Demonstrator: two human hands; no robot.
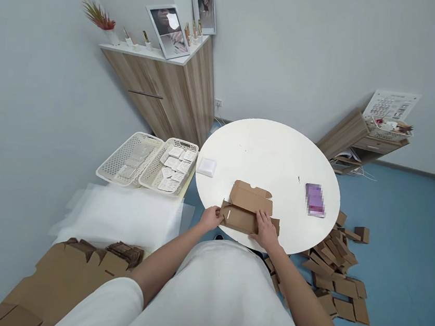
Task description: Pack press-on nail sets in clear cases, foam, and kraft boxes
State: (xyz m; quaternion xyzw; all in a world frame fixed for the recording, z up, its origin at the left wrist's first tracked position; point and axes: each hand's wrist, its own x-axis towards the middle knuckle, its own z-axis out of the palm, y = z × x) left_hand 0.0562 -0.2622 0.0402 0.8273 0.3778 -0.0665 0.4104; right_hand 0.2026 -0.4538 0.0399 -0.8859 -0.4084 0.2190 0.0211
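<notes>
A partly folded brown cardboard box (240, 218) lies at the near edge of the white round table (262, 147), its lid panel raised on the far side. My left hand (210, 218) pinches the box's left end flap between thumb and fingers. Flat on the box's right part rests my right hand (265, 230), fingers stretched out over the cardboard. Just beyond the left hand lies a small stack of clear plastic sleeves (206, 167).
Left of the table stand two white baskets (145, 183), one holding white cards. Below them are translucent sheets (121, 215) and flat cardboard blanks (67, 276). A purple pixelated item (315, 199) lies on the table's right. Folded boxes (336, 271) are heaped on the blue floor.
</notes>
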